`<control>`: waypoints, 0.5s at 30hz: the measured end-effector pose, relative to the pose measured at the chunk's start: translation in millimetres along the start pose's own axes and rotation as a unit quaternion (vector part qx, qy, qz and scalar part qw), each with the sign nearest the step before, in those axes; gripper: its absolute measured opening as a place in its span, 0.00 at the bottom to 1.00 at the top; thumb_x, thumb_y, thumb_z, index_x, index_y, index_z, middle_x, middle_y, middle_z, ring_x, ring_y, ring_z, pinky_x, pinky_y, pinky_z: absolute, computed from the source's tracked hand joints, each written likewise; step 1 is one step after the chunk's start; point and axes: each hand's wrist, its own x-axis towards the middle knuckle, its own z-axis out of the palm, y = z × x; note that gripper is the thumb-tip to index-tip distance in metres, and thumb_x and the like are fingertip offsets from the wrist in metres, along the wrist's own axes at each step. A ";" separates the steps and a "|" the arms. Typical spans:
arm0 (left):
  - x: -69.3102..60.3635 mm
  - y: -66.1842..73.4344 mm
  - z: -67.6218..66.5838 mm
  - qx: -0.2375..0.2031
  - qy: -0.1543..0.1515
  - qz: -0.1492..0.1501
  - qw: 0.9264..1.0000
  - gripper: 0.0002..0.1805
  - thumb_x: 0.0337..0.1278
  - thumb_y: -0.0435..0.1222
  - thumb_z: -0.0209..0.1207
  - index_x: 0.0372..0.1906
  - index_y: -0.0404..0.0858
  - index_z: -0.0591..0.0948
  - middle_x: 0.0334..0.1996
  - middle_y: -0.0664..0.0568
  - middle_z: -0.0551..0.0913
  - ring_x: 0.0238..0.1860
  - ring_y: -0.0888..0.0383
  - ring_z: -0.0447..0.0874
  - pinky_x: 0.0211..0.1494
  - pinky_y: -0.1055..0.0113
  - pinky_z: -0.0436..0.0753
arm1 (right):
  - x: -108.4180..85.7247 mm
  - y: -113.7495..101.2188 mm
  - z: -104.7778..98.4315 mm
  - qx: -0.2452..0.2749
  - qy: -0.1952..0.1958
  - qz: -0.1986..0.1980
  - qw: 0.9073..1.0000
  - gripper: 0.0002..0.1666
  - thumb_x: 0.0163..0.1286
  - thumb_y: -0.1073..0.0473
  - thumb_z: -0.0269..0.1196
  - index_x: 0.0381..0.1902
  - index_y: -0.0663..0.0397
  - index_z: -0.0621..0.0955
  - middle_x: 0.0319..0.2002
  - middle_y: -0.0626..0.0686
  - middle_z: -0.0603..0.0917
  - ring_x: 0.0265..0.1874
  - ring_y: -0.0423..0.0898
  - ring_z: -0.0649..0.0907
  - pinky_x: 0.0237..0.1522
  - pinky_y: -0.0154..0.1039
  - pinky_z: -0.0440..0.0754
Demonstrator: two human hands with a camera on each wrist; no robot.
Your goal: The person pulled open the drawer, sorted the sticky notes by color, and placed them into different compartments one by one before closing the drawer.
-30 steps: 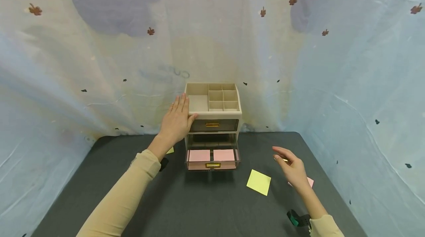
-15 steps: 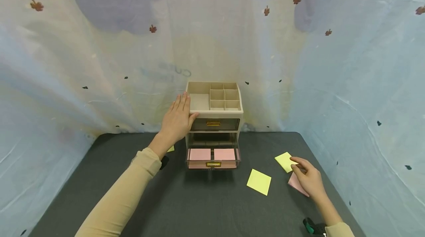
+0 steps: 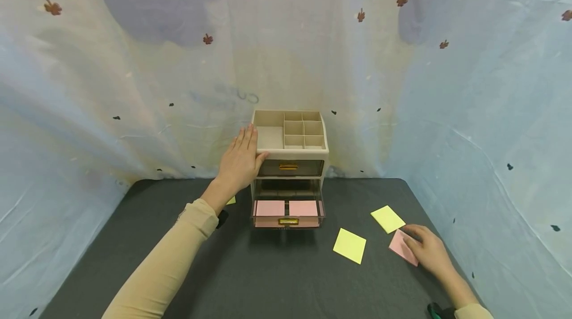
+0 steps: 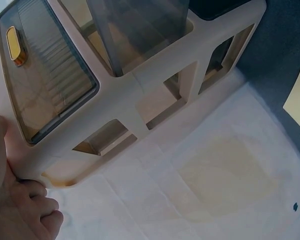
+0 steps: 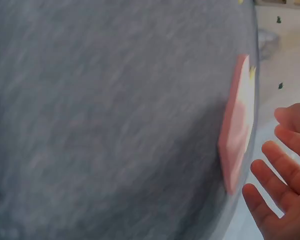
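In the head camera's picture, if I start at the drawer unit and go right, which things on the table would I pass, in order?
Drawer unit → nearer yellow note → farther yellow note → pink pad.

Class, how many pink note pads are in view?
3: a left pad and a right pad in the open drawer, a third pad on the table near the right hand. More may be hidden.
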 end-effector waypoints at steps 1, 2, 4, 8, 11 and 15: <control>0.1 0.2 -0.1 -0.002 -0.002 -0.001 1.000 0.43 0.83 0.57 0.37 0.83 0.29 0.46 0.84 0.39 0.37 0.84 0.41 0.38 0.84 0.48 0.49 | -0.9 2.4 0.2 -0.006 -0.003 -0.002 1.000 0.17 0.71 0.65 0.67 0.55 0.68 0.84 0.54 0.72 0.82 0.54 0.72 0.81 0.51 0.71 0.80; 0.1 0.4 -0.3 -0.004 -0.002 -0.001 1.000 0.43 0.83 0.57 0.37 0.83 0.29 0.45 0.84 0.39 0.37 0.84 0.42 0.37 0.84 0.48 0.48 | -1.5 5.0 0.4 -0.011 -0.004 -0.007 1.000 0.18 0.70 0.65 0.67 0.55 0.68 0.84 0.54 0.72 0.82 0.54 0.73 0.81 0.52 0.72 0.78; -0.1 0.9 -0.5 -0.002 -0.003 -0.001 1.000 0.43 0.83 0.57 0.37 0.83 0.29 0.45 0.84 0.39 0.37 0.84 0.42 0.37 0.84 0.48 0.49 | -2.4 10.6 1.5 -0.018 -0.004 -0.022 1.000 0.18 0.68 0.64 0.69 0.54 0.68 0.84 0.53 0.72 0.82 0.54 0.74 0.81 0.53 0.73 0.77; -0.5 1.6 -1.3 0.000 0.000 0.000 1.000 0.44 0.83 0.57 0.38 0.83 0.29 0.46 0.84 0.38 0.39 0.84 0.41 0.40 0.84 0.47 0.51 | -4.5 19.6 3.4 -0.030 -0.002 -0.045 0.999 0.21 0.63 0.63 0.73 0.52 0.69 0.85 0.50 0.71 0.84 0.51 0.73 0.82 0.52 0.72 0.78; -0.6 1.6 -1.7 -0.002 -0.001 0.001 1.000 0.44 0.83 0.57 0.38 0.83 0.29 0.46 0.84 0.38 0.39 0.84 0.40 0.41 0.84 0.47 0.51 | -4.6 23.2 3.5 -0.031 -0.011 -0.044 0.998 0.22 0.62 0.61 0.74 0.51 0.69 0.85 0.50 0.71 0.84 0.51 0.72 0.82 0.52 0.72 0.78; -0.4 0.8 -1.0 -0.001 -0.003 0.001 1.000 0.44 0.83 0.57 0.38 0.83 0.29 0.45 0.84 0.38 0.38 0.84 0.40 0.40 0.84 0.46 0.50 | -2.9 24.8 3.1 -0.031 -0.025 -0.041 0.998 0.23 0.63 0.60 0.74 0.52 0.70 0.85 0.50 0.72 0.83 0.52 0.73 0.82 0.53 0.72 0.77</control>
